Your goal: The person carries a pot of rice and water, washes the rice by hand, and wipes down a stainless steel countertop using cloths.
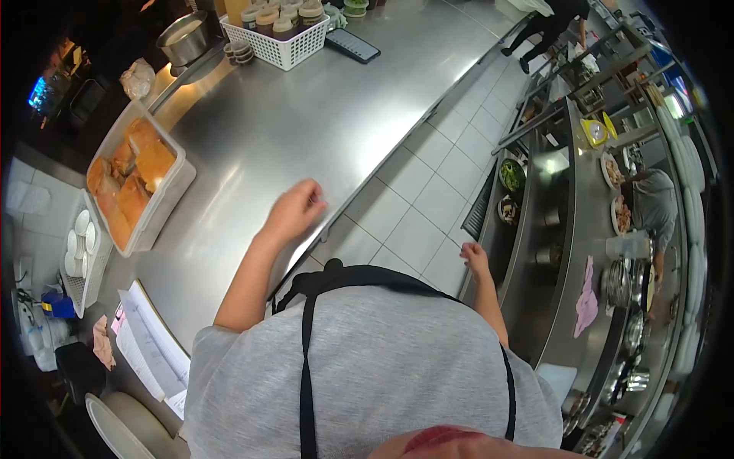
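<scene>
My left hand (296,209) is over the edge of the steel counter (306,115), its fingers loosely bent and slightly apart, with nothing visible in it. I cannot tell whether it touches the metal. My right hand (475,258) hangs at my side above the floor, near the shelving on the right. Its fingers are loosely curled and a little apart, and it holds nothing that I can see. Left of my left hand stands a white plastic tub (170,191) with orange-brown bread buns (131,172). An open paper notebook (149,336) lies nearer to me.
A white basket of sauce bottles (287,50) and a phone (352,45) are at the far end. A basket of white spoons (76,287) stands left. Tiled floor (413,206) separates the counter from shelving with bowls (511,175). Other people (544,30) stand ahead and right.
</scene>
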The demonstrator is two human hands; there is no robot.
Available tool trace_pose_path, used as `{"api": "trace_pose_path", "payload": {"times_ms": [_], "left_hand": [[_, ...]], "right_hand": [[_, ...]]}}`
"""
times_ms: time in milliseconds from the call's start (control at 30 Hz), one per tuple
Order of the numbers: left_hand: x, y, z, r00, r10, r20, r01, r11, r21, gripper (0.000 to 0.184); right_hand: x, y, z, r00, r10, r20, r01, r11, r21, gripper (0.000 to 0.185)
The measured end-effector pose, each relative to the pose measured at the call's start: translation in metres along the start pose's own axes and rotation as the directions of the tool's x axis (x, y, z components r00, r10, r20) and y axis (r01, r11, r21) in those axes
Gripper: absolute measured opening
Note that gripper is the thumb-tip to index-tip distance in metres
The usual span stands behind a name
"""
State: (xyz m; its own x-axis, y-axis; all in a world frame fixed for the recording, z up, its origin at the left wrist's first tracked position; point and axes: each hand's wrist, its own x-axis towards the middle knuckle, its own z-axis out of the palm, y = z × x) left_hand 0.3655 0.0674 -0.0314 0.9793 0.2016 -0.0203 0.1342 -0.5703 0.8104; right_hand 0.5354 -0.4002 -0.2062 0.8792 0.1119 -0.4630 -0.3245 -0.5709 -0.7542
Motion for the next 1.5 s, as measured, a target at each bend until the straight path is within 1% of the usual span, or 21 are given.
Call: {"api": "trace_pose_path", "payload": {"times_ms": [67,167,267,367,400,467,500,533,567,600,767,867,1033,1067,1133,1200,1300,1400,1433,1467,1500], "left_hand": [[0.029,-0.017,-0.018,0.975,0.016,-0.221,0.004,0.996,0.088,0.020],[0.047,-0.041,-0.042,0.906,-0.082,-0.416,0.141,0.984,0.114,0.021],[0.041,-0.086,-0.042,0.635,-0.132,-0.761,0.381,0.910,0.161,0.025],[0.029,-0.104,-0.023,0.362,-0.139,-0.922,0.719,0.671,0.181,0.030],[0.029,-0.098,-0.017,0.256,-0.147,-0.955,0.815,0.565,0.131,0.032],[0.038,-0.100,-0.012,0.188,-0.160,-0.969,0.884,0.457,0.096,0.034],[0.043,-0.100,-0.010,0.124,-0.170,-0.978,0.926,0.373,0.052,0.037],[0.047,-0.100,-0.009,0.113,-0.176,-0.978,0.935,0.353,0.044,0.037],[0.047,-0.101,-0.009,0.092,-0.187,-0.978,0.957,0.289,0.035,0.038],[0.048,-0.103,-0.010,0.070,-0.194,-0.979,0.973,0.228,0.025,0.039],[0.049,-0.113,-0.015,-0.154,-0.253,-0.955,0.988,-0.012,-0.156,0.044],[0.050,-0.116,-0.019,-0.275,-0.278,-0.920,0.961,-0.065,-0.267,0.045],[0.046,-0.122,-0.019,-0.301,-0.268,-0.915,0.953,-0.044,-0.301,0.048],[0.046,-0.122,-0.020,-0.300,-0.272,-0.914,0.953,-0.041,-0.301,0.049],[0.048,-0.119,-0.021,-0.307,-0.290,-0.906,0.950,-0.037,-0.310,0.049],[0.047,-0.119,-0.021,-0.315,-0.306,-0.899,0.947,-0.033,-0.320,0.050],[0.042,-0.123,-0.021,-0.310,-0.298,-0.903,0.949,-0.038,-0.313,0.050],[0.044,-0.121,-0.017,-0.288,-0.262,-0.921,0.955,-0.009,-0.297,0.049],[0.048,-0.119,-0.016,-0.275,-0.254,-0.927,0.954,0.046,-0.296,0.048],[0.049,-0.115,-0.020,-0.273,-0.230,-0.934,0.949,0.098,-0.301,0.046],[0.046,-0.117,-0.022,-0.227,-0.182,-0.957,0.948,0.184,-0.260,0.045]], "right_hand": [[0.013,0.016,0.001,0.997,0.076,0.027,-0.077,0.994,0.075,0.027],[0.055,0.116,-0.011,0.898,0.146,0.414,-0.056,0.974,-0.221,0.026],[0.096,0.109,-0.032,0.770,0.435,0.467,-0.124,0.819,-0.560,0.025],[0.189,0.071,-0.060,0.744,0.477,0.468,-0.098,0.771,-0.629,0.024],[0.232,0.053,-0.066,0.762,0.451,0.465,-0.096,0.788,-0.608,0.023],[0.330,0.013,-0.066,0.819,0.342,0.460,-0.074,0.859,-0.507,0.023],[0.382,0.007,-0.049,0.921,0.130,0.367,0.065,0.879,-0.473,0.023],[0.429,-0.034,-0.054,0.931,0.002,0.364,0.106,0.955,-0.278,0.023],[0.446,-0.104,-0.049,0.925,0.060,0.376,0.119,0.893,-0.434,0.022],[0.456,-0.151,-0.038,0.928,-0.078,0.365,0.206,0.922,-0.327,0.025],[0.494,-0.237,0.010,0.914,-0.020,0.405,0.115,0.971,-0.211,0.032],[0.494,-0.197,0.029,0.828,0.090,0.554,0.098,0.949,-0.300,0.032],[0.478,-0.079,0.021,0.427,0.282,0.859,0.399,0.794,-0.459,0.019],[0.446,-0.107,0.023,0.580,0.577,0.576,0.086,0.659,-0.747,0.025],[0.448,-0.096,0.006,0.551,0.589,0.590,0.079,0.668,-0.740,0.030],[0.458,-0.097,0.000,0.534,0.711,0.458,-0.151,0.613,-0.775,0.031],[0.497,-0.112,0.013,0.631,0.646,0.430,-0.020,0.567,-0.824,0.031],[0.521,-0.145,0.032,0.783,0.352,0.513,0.103,0.740,-0.665,0.024],[0.537,-0.138,0.034,0.780,0.337,0.527,0.128,0.738,-0.663,0.024],[0.561,-0.117,0.051,0.776,0.099,0.623,0.327,0.782,-0.531,0.021],[0.542,-0.141,0.069,0.773,0.041,0.633,0.309,0.847,-0.433,0.019]]}}
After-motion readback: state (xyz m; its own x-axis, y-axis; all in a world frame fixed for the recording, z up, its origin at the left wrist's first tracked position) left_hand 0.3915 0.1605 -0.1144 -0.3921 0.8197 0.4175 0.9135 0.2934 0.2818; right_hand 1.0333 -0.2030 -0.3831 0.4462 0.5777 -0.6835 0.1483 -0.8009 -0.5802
